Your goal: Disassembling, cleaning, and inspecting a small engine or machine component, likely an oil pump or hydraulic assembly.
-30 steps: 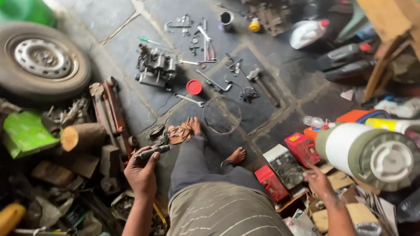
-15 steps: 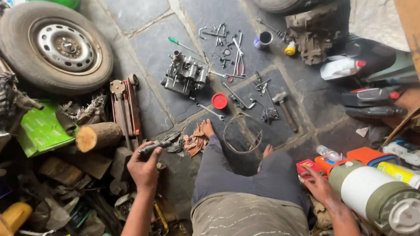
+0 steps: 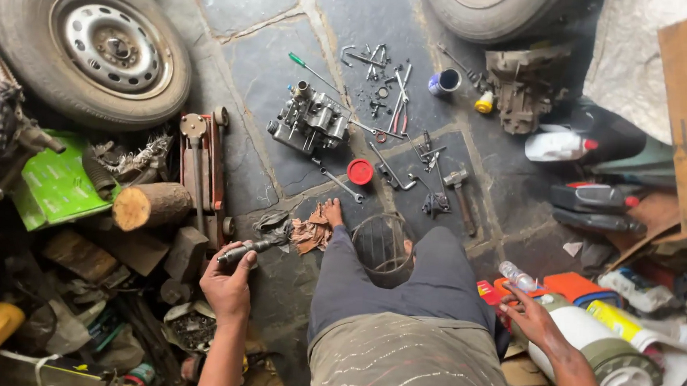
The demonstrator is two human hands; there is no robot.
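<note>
Metal cylindrical part is being gripped by the left hand, lower left of centre, above the stone floor. Right hand is being rested, fingers loose, on a white-and-green canister at lower right.

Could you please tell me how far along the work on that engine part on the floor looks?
Done, it seems: the metal assembly sits on the stone floor with wrenches and a red cap spread beside it. In hand: the left hand grips a dark cylindrical part; the right hand rests on a white canister. Left: the loose parts remain scattered, unassembled.
</note>
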